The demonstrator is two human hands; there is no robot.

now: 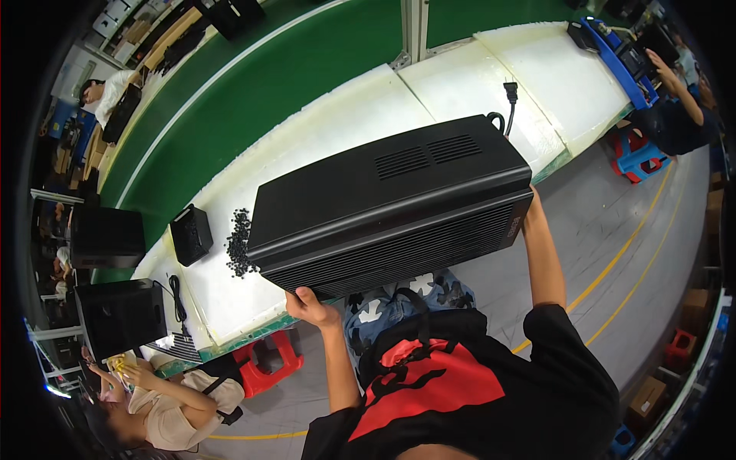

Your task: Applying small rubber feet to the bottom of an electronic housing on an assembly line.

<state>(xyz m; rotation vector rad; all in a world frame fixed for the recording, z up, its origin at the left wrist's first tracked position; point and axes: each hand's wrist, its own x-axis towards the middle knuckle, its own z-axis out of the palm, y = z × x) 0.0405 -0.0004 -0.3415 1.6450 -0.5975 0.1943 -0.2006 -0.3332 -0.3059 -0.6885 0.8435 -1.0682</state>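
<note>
A large black vented appliance [391,207] is held up in front of me over the table's near edge, tilted with its right end higher. It has two sets of slots on top and a long slatted grille facing me. My left hand [313,308] grips its lower left corner, thumb against the slatted side. At the right end my right hand [534,205] holds it, with the fingers hidden behind the casing. Past its far right corner a black power cord ends in a plug [510,93] lying on the white table [452,84].
Left of the appliance lie a pile of small black parts [239,247] and a black bin [191,234]. Further left are a coiled cord [177,299] and another black appliance [120,316]. A co-worker sits near a red stool [268,363]; another stands by a blue crate [617,61].
</note>
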